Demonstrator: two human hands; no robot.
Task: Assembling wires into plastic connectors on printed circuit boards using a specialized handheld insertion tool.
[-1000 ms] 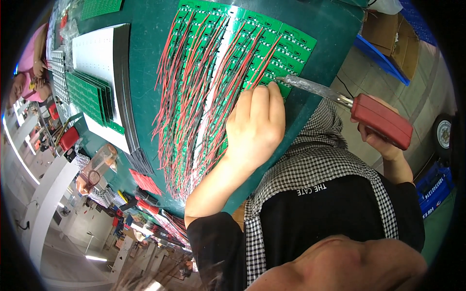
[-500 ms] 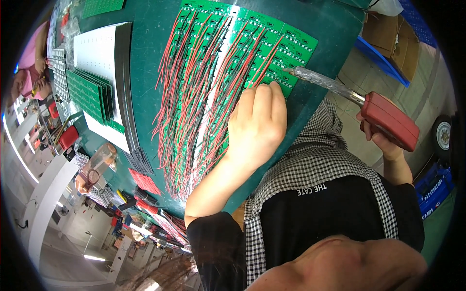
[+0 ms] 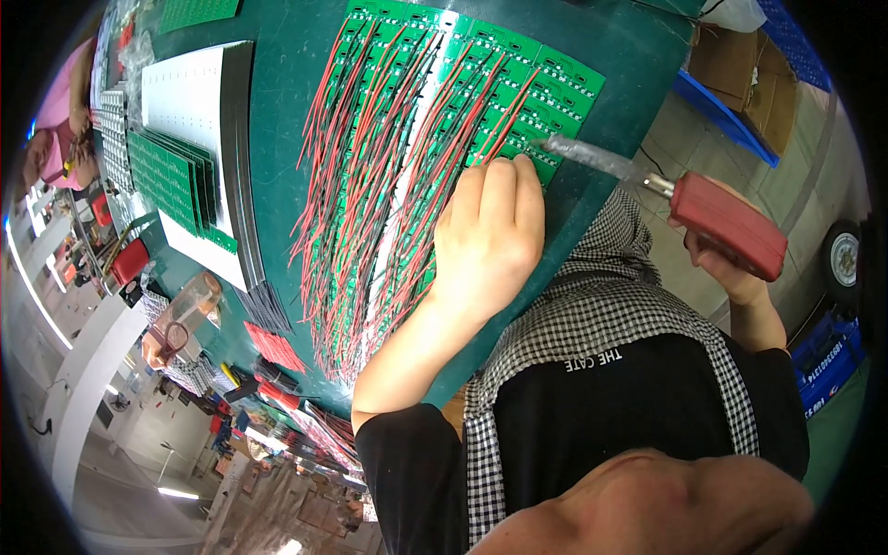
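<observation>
Green circuit boards (image 3: 575,81) lie joined in a sheet on the dark green table, with many thin red and black wires (image 3: 347,199) trailing across them toward the left and near side. My left hand (image 3: 490,231) rests on the boards' right part, its fingers curled down and close together. Their tips are hidden, so whatever they pinch does not show. My right hand (image 3: 726,268) grips a red-handled soldering iron (image 3: 731,227). Its shaft is wrapped in a clear or silvery covering, and the tip is at the boards' right side, just beyond my left fingers.
On the left stand a stack of green boards (image 3: 166,180) and a white-topped pile of sheets (image 3: 180,92). Bundles of black wires (image 3: 265,307) and red wires (image 3: 275,346) lie nearer. A cardboard box (image 3: 726,65) is beyond the table's right edge. Another person's hands (image 3: 79,120) show far left.
My right hand has shifted slightly left with the soldering iron, bringing its tip further in over the boards. My left hand has stayed almost in place.
</observation>
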